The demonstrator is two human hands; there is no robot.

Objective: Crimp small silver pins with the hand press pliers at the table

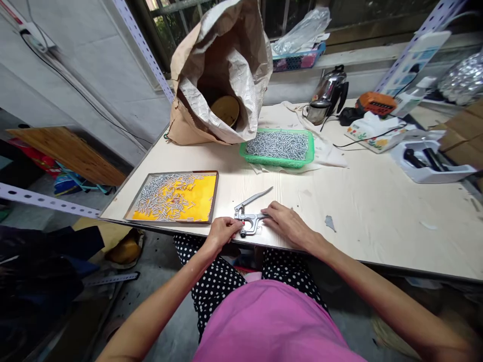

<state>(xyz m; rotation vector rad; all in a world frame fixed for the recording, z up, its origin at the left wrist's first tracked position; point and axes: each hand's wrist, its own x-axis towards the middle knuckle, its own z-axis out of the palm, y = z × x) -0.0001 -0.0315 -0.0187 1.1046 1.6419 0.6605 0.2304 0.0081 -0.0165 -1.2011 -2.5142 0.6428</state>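
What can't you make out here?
All head view:
- Left hand: what it pinches; fingers cover it, too small.
- Hand tool: grip end, behind right hand.
- Yellow sheet: writing, small, partly under metal pins.
- Silvery bundle: cut by right edge.

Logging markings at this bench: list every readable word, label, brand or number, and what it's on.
"Pres…": dark writing on the yellow tray base; tentative, the rest unclear.
Blue print on the white upright container: too blurred to read.
Orange-and-black device: any marking too small to read.
Metal hand tool: no readable marking.
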